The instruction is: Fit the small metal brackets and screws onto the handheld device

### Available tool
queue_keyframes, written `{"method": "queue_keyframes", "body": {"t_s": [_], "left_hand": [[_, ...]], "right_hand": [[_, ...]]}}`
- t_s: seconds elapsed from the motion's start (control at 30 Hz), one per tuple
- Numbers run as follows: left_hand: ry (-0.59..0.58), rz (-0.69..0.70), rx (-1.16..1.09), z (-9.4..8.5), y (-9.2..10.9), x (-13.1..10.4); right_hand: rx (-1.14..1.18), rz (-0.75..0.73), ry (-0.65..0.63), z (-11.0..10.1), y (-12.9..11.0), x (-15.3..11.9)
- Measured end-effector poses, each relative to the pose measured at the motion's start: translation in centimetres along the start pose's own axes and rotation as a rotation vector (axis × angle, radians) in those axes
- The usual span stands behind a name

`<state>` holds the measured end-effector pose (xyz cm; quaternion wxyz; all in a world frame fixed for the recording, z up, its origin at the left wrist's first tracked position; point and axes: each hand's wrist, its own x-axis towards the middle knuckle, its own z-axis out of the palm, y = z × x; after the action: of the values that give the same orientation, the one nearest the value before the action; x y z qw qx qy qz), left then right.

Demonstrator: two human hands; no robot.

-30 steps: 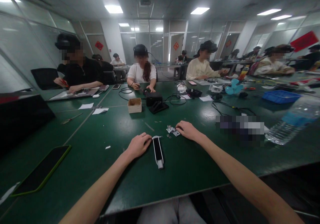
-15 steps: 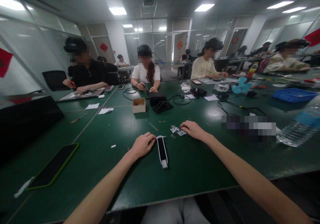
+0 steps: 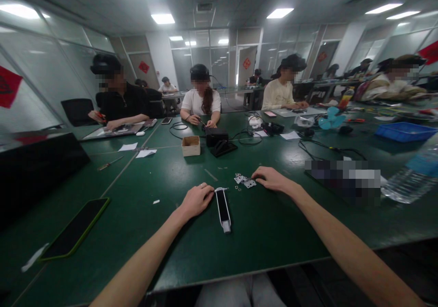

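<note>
On the green table lies a long white-framed device (image 3: 223, 209) with a dark centre. My left hand (image 3: 197, 200) rests at its upper left end, fingers curled, fingertips by a thin metal bit there; whether they grip it is hard to tell. Several small silver metal plates (image 3: 249, 183) lie in a loose heap to the right of the device's top. My right hand (image 3: 270, 178) is at the right edge of that heap with its fingers bent down and close together; what is between the fingertips is too small to make out. Tiny rings (image 3: 238, 189) lie just below the plates.
A green-edged phone (image 3: 77, 228) lies at left, near a black screen (image 3: 37, 174). Ahead are an open cardboard box (image 3: 190, 146) and a black device (image 3: 216, 138). A water bottle (image 3: 410, 174), blue tray (image 3: 405, 132) and cables are at right. Other people sit across the table.
My right hand has drawn slightly to the right, away from the metal plates. My left hand stays beside the device. The whole view has shifted a little.
</note>
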<state>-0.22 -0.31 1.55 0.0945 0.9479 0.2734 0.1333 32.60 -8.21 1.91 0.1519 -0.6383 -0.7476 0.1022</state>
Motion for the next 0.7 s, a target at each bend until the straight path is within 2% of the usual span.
{"method": "queue_keyframes", "body": {"t_s": [0.3, 0.47, 0.7], "left_hand": [[-0.007, -0.003, -0.015, -0.20, 0.08, -0.11], [0.000, 0.006, -0.019, -0.09, 0.03, -0.09], [0.004, 0.002, -0.001, 0.08, -0.17, -0.11]], "right_hand": [[-0.012, 0.062, 0.015, 0.33, 0.12, 0.08], [-0.069, 0.116, 0.074, 0.19, -0.23, 0.05], [-0.072, 0.105, 0.098, 0.11, -0.65, 0.08]]}}
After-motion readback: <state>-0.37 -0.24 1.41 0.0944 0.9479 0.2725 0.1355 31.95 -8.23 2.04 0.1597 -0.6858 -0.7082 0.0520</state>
